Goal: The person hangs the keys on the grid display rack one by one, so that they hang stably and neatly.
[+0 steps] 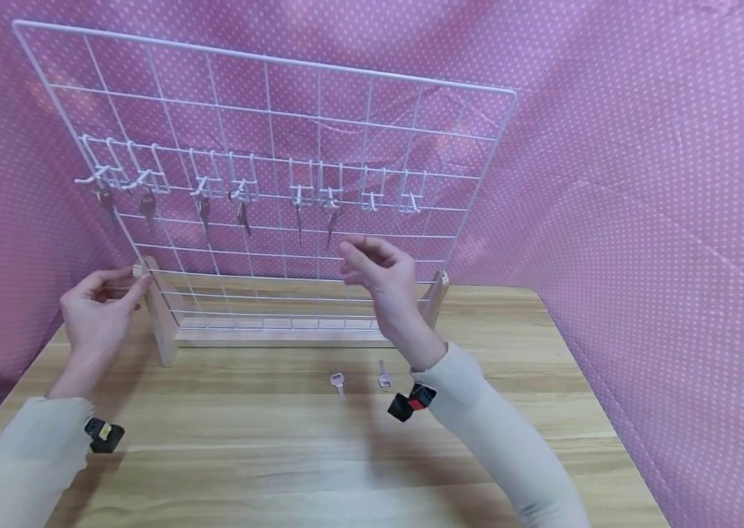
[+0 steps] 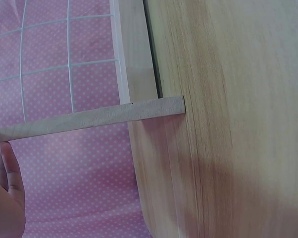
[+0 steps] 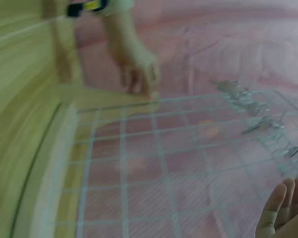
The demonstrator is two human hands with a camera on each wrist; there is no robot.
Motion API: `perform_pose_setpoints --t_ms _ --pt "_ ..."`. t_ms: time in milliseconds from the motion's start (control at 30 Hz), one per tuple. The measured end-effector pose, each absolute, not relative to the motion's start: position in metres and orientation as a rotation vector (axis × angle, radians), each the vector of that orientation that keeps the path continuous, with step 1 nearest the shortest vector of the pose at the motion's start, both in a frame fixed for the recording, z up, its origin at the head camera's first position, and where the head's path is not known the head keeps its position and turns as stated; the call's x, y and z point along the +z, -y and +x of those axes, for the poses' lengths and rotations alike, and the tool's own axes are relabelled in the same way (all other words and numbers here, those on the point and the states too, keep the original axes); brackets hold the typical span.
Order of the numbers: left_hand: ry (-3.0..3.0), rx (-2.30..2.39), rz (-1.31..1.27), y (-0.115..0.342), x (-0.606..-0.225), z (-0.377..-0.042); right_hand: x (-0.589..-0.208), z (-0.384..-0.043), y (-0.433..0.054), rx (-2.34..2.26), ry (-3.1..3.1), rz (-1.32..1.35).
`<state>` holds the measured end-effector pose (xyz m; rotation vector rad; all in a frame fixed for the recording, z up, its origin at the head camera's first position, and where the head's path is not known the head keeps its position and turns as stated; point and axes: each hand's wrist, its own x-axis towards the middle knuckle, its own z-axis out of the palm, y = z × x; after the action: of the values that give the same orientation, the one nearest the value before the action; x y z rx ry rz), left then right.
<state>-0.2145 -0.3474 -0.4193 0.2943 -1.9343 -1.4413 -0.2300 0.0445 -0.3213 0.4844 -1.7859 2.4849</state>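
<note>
A white wire grid [image 1: 269, 112] leans back in a wooden stand [image 1: 266, 337]. My left hand [image 1: 100, 312] pinches the top of the stand's left upright [image 2: 84, 119] with thumb and fingertips. Several keys [image 1: 148, 204] hang from white hooks along a row of the grid. In front of the grid's right half, my right hand [image 1: 381, 279] is raised just below the hanging keys, fingers loosely bent with nothing held. Its fingers [image 3: 273, 208] show at the lower right of the right wrist view. Two loose keys [image 1: 338, 385] lie on the table, one left of the other key [image 1: 384, 374].
The wooden table [image 1: 246, 440] spreads in front of the stand. Pink dotted cloth [image 1: 643, 183] surrounds it at the back and sides. Two more hooks [image 1: 411, 203] sit at the right end of the row. The stand's right upright [image 1: 436, 297] is behind my right forearm.
</note>
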Motion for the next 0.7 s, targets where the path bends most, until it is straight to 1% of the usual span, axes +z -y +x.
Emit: perform_pose_setpoints --t_ms 200,400,700 --pt "1.931 -1.440 0.302 0.346 -0.419 -0.214 -0.357 -0.228 -0.064 2.293 2.111 0.568" --pt "1.928 -1.442 0.301 0.346 -0.419 -0.214 -0.397 -0.233 -0.080 2.037 2.439 0.671" --pt "1.920 -1.444 0.291 0.345 -0.419 -0.214 -0.445 -0.239 -0.092 1.773 2.724 0.818"
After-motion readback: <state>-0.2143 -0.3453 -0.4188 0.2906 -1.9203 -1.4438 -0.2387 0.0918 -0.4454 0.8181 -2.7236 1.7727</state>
